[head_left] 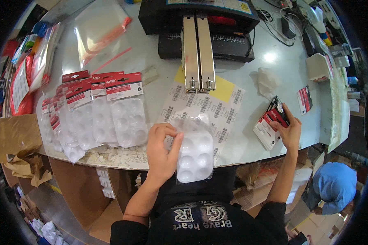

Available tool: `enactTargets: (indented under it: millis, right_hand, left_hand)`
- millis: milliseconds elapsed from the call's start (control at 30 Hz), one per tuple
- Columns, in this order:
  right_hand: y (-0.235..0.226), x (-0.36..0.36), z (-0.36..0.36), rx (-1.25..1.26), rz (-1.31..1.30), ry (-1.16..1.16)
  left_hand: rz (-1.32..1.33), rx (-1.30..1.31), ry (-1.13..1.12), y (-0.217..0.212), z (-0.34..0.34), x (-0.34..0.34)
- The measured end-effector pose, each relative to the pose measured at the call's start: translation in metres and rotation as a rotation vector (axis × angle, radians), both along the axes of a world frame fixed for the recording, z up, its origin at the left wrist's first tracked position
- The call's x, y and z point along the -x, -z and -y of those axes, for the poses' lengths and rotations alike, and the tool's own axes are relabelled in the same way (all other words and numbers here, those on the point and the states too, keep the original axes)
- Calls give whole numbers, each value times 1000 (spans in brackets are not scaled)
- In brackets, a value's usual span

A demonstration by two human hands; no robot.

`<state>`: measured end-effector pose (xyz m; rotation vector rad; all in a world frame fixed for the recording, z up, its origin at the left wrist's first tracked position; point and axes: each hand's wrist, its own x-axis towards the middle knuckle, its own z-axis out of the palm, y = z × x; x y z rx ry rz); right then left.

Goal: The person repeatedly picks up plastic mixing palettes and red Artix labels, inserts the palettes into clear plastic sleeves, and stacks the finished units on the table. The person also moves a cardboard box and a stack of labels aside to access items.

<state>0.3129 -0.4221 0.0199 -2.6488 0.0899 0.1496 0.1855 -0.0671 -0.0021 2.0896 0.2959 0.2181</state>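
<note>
My left hand (162, 150) pinches the side of a clear plastic bag with a white paint palette (195, 157) inside. The palette has several round wells and sticks out over the table's front edge. The bag's upper end lies toward a sheet of barcode stickers (230, 116), and no card shows on it. Over on the right, my right hand (289, 128) grips a stack of red, black and white header cards (270, 124), thumb on the front card and fingers behind. Several bagged palettes with red header cards (126, 110) lie overlapping to the left.
A black machine (204, 45) with two metal rails stands at the back centre. Crumpled clear plastic (269, 81), a loose card (304, 100) and a white card stack (318, 67) lie right. Clear bags (100, 30) lie back left. A person in a blue cap (334, 185) is lower right.
</note>
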Motion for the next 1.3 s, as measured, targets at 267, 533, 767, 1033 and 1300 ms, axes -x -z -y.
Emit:
enactTargets:
  millis: [267, 533, 767, 1033, 1300]
  right_hand:
    - [-71, 43, -97, -495, 18, -159]
    - [-80, 26, -164, -489, -232, -609]
    - [-74, 21, -162, -379, -1, -861]
    - [-54, 21, -161, -303, 349, -857]
    - [-53, 27, -143, -762, -264, -330]
  left_hand:
    - [-263, 919, 78, -55, 16, 8]
    - [-167, 539, 129, -60, 19, 8]
    - [-200, 364, 167, -66, 16, 5]
    - [-44, 240, 205, -61, 22, 6]
    - [128, 382, -241, -34, 18, 8]
